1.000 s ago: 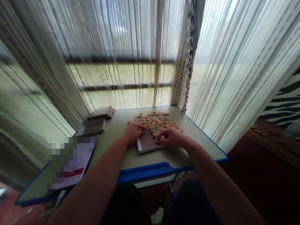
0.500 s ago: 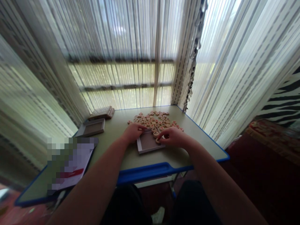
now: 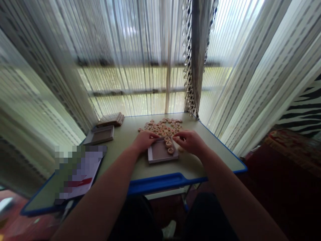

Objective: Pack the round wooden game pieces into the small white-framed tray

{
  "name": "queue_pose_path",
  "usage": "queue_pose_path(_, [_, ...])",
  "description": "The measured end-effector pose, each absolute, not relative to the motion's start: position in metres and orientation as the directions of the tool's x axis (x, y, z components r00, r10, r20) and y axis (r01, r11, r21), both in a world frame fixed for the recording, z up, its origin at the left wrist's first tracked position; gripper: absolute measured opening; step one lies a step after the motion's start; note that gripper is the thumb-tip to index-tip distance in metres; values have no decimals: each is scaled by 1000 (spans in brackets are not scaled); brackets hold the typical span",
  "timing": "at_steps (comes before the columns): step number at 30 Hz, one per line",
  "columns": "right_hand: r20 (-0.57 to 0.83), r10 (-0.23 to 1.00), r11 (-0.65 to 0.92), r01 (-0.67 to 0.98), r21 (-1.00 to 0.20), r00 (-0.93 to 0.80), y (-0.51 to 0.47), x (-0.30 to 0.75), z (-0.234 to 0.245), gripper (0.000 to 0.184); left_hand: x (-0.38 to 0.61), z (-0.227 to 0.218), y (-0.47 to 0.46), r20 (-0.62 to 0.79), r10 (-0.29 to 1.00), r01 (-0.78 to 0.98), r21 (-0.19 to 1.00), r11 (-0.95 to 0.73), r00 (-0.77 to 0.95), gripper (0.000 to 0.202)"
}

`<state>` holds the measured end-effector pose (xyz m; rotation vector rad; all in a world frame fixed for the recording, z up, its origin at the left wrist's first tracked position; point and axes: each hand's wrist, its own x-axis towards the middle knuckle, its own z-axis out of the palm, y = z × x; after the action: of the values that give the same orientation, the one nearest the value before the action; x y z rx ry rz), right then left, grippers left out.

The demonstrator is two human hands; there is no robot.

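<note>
A shallow grey tray (image 3: 158,154) lies on the table in front of me with three round wooden game discs (image 3: 169,144) in a column along its right side. My left hand (image 3: 144,140) rests on the tray's far left corner, fingers curled over the rim. My right hand (image 3: 190,141) hovers just right of the tray, fingers bent toward the heap of wooden discs (image 3: 162,126) that lies beyond the tray. I cannot make out anything between its fingers.
The table (image 3: 120,140) is pale green with a blue rim. A second grey tray (image 3: 99,135) and a folded wooden board (image 3: 110,118) lie at the back left. A blurred-out sheet (image 3: 77,170) sits near left. Striped curtains hang close behind.
My right hand has lifted off the tray's right edge and moved right and back toward the heap. A third disc now lies in the tray. My view shifted slightly.
</note>
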<state>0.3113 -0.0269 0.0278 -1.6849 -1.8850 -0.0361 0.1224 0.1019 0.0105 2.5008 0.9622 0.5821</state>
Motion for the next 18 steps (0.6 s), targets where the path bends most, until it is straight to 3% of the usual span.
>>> queue_pose_path(3, [516,830,-65,956,-285,210,-23,319,26,32,123,13,98,254,697,557,449,-699,670,30])
queue_pose_path(7, [392,807,-375,896,-238,442,-18,332,21,37,124,19,92,373,679,604,312,-734,633,47])
queue_pose_path(11, [317,810,-424,867,-262,493,-17,338,20,46,124,16,98,475,735,739,230,-634,484,50])
queue_pose_path(15, [289,825,-424,870,-251,485,-17,338,19,43,123,3,110,421,847,843,277,-461,325,52])
queue_pose_path(18, [285,838,-399,879,-261,465,-17,337,18,34,123,-2,113,388,866,847,295,-442,316,52])
